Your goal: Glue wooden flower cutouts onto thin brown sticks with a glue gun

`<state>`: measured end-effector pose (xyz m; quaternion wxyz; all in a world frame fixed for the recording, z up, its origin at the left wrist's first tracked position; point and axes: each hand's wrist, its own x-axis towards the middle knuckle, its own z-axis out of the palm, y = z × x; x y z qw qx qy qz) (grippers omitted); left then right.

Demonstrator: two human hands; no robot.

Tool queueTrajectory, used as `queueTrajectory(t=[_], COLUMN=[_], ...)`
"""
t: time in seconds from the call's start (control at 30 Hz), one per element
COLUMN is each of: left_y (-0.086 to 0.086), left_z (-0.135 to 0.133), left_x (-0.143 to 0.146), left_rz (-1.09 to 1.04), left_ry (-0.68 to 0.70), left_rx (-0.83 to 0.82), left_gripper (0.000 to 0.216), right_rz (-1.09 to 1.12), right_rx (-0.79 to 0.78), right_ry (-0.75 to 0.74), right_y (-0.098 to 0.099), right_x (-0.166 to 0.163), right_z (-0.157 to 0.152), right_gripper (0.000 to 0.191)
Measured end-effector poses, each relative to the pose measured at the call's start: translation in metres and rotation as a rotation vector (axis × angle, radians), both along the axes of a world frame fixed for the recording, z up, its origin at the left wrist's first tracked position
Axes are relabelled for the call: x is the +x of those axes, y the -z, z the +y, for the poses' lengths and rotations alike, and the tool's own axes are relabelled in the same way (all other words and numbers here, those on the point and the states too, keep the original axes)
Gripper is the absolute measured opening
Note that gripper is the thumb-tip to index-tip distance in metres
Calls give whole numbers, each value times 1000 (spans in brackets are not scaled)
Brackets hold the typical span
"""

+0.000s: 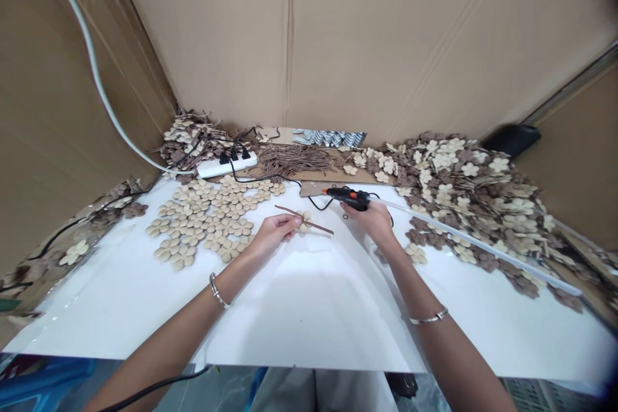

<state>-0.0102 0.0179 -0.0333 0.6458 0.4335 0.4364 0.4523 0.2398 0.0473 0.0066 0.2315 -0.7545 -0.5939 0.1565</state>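
Between the thumb and fingers of my left hand (276, 234) is a beige flower piece (305, 225), with a thin brown stick (319, 228) lying across it. My right hand (374, 219) is wrapped round a black hot glue gun (348, 197) whose orange nozzle points left, above a small piece of cardboard (313, 188). A long translucent glue stick (473, 241) runs out of the gun's back towards the lower right. Beige flower pieces (197, 215) lie spread on the white table left of my left hand.
A white power strip (226, 165) with black plugs stands at the back left. Brown sticks (294, 159) lie in a heap behind. Beige and brown flowers (454, 187) are piled at the right. Cardboard walls (362, 38) enclose the table (290, 309).
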Motion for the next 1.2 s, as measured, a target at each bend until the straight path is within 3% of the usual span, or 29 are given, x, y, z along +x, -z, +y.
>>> queueTrajectory(t=[0.17,0.33,0.63,0.9,1.0,1.07,1.13,1.2], left_y=[1,-1,0,-3,-2,-2,-4,-7], left_z=[0,0,1,0,0,-2,-4,-6], left_x=[0,1,0,0,1,2,3,5], left_rz=[40,34,8,16,73,108,129,135], left_ry=[-5,11,16,0,1,5,12,17], left_rx=[13,29,34,23,49,74,95,112], left_gripper=[41,41,40,44,45,45,45,45], right_rz=[-244,-255,-402,-497,-385,-169,42,127], right_rx=[1,64,42,94,218,276,247,195], right_ry=[-41,-89,-127,-336,-342,-421,-556,-666], right_y=[4,2,0,-2,-13,-21,-28,-32], right_x=[-4,-4,-6,-2,-6,-16,-32,-50], right_z=[13,11,8,-4,-10,-12,-14,-15], right_gripper=[38,35,25,41,43,34,26,30])
